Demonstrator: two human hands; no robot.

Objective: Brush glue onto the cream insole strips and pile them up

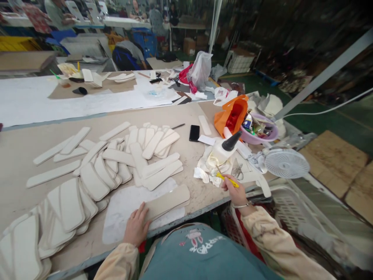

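- Hands, in the head view: the left hand (136,224) lies over the left end of a strip (170,200), fingers extended rather than clenched; the right hand (235,191) grips a yellow brush (234,183) between thumb and fingers.
- The strip lies flat near the front edge of the worktop (17,155), partly over a white sheet (121,206), with another strip's edge showing beneath it.
- The brush head is at or just beside the mouth of a tilted white bottle (220,152) with a black cone; whether it touches anything inside is too small to tell.
- Many loose strips (68,204) overlap to the left and beyond.
- Crumpled scraps (201,174) lie by the bottle, scissors (237,172) just right of it; a phone (194,133) lies farther back.
- The step in hand looks like loading the brush while the left hand steadies the strip.
- From here, the next move seems to call for a brush without drips and a strip kept flat, its upper face uncovered.
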